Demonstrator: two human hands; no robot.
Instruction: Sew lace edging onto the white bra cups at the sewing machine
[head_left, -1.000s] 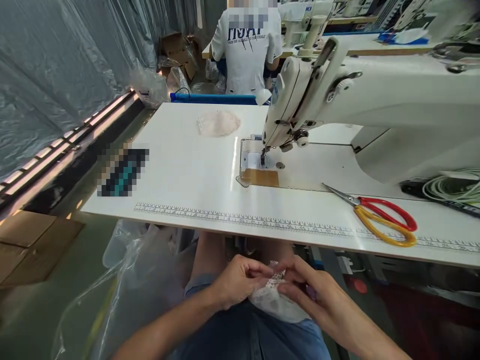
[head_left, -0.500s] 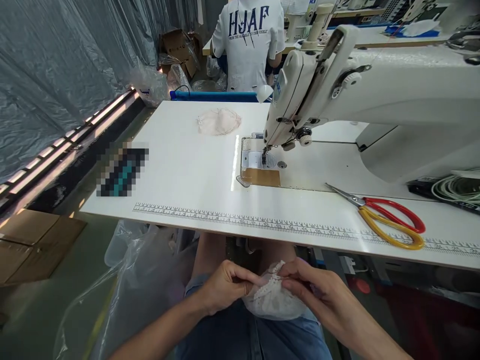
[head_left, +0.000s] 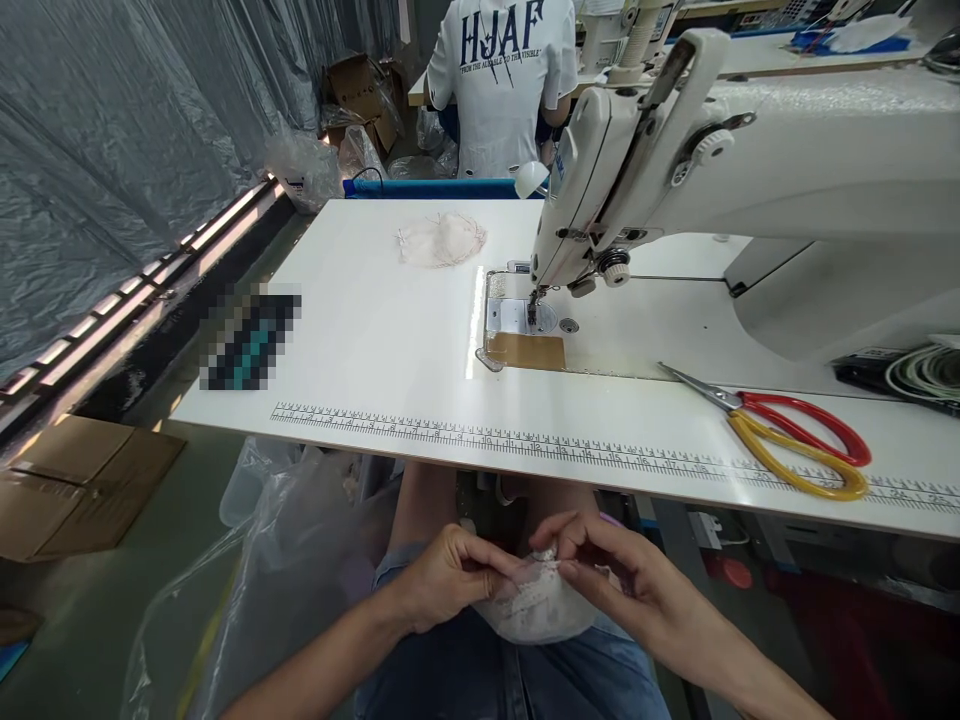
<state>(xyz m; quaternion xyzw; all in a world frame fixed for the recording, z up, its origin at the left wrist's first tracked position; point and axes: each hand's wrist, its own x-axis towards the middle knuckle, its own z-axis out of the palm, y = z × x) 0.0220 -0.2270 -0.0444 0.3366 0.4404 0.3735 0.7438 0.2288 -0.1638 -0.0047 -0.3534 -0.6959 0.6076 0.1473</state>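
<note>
Over my lap, below the table's front edge, I hold a small white piece of sheer lace fabric (head_left: 541, 607), bunched into a pouch-like shape. My left hand (head_left: 454, 580) pinches its left side between thumb and fingers. At the upper right of the fabric, my right hand (head_left: 619, 565) grips the gathered edge between thumb and fingertips. The fingers partly hide the edge. On the table above stands a white sewing machine (head_left: 637, 170), its needle and presser foot (head_left: 534, 308) lowered near the metal plate.
Scissors with red and yellow handles (head_left: 795, 440) lie on the table's right, over a printed ruler (head_left: 480, 440). A sheer fabric piece (head_left: 442, 240) lies at the back. Clear plastic bags (head_left: 292, 580) and a cardboard box (head_left: 79, 485) are at left. Another person (head_left: 502, 90) sits ahead.
My right hand has moved left along the fabric's upper edge, closer to my left hand. The view has shifted slightly, and the left hand keeps its pinch.
</note>
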